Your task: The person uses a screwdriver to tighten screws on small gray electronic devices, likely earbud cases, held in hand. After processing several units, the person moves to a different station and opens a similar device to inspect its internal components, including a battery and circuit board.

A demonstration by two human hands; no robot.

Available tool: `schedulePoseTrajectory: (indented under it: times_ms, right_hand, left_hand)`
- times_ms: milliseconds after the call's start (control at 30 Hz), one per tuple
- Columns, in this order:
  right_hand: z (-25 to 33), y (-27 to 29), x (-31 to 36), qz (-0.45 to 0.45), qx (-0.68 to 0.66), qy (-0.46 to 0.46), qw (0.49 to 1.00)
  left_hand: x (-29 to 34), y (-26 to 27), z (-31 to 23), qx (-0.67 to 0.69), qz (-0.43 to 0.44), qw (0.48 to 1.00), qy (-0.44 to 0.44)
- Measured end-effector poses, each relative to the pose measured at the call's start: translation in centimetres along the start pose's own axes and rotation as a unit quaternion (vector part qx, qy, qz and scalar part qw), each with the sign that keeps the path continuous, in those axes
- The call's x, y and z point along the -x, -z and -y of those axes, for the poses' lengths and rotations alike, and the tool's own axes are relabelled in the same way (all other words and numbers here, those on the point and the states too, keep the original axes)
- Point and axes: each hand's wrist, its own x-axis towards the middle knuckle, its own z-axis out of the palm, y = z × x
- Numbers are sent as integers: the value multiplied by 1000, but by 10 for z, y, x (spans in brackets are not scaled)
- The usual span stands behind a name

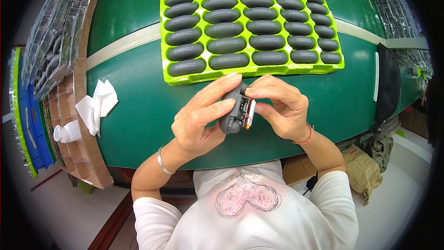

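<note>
Above the near edge of the green table, my left hand (196,119) grips a dark grey rounded case (225,122) with its inner side turned toward the right. Fingertips of my right hand (286,107) pinch a small circuit board with a white flat block (251,113) on it, at the case's inner side. A bit of orange shows at the block's lower end. Whether the board is fixed to the case, I cannot tell. Just beyond both hands lies a bright lime-green tray (173,81), holding rows of similar dark grey oval cases (228,61).
A crumpled white tissue (99,104) lies at the left, beside a white bottle (67,132) on a divided cardboard box (95,162). Clear plastic trays (44,32) are stacked at far left, near a blue bin (40,134). A black pouch (388,83) hangs at the right edge.
</note>
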Motion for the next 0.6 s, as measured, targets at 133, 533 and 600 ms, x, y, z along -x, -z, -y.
schedulePoseTrajectory:
  times_ms: [133,533,600]
  right_hand:
    - [2,0,2,11,-52,-45,998]
    - [-1,-3,1,26,-71,-64,995]
    - [-1,-3,1,20,-60,-58,996]
  left_hand:
    - [-2,1,3,-48,-14,999,-18]
    - [-5,6,1,-145,-2,989,-21]
    - [-5,6,1,-149,0,989,-25]
